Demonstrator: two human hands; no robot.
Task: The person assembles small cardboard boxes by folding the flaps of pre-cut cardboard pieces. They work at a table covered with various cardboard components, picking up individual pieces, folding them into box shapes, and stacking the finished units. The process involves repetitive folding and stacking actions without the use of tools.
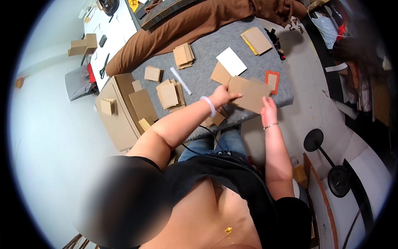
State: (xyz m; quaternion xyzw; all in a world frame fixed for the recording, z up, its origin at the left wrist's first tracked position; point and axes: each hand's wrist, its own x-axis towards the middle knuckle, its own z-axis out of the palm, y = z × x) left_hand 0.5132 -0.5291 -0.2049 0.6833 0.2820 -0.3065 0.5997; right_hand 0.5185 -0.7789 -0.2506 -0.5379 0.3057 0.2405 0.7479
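The left hand grips a brown card at its left edge, thumb flat on top. The right hand has its fingertips at the card's right edge; whether they pinch it, I cannot tell. The card thus lies between the hands, its far edge blurred, on the near side of the white sheet. Right of that sheet lies a red-rimmed piece; beyond it to the right, a board stack; to its left, a white strip.
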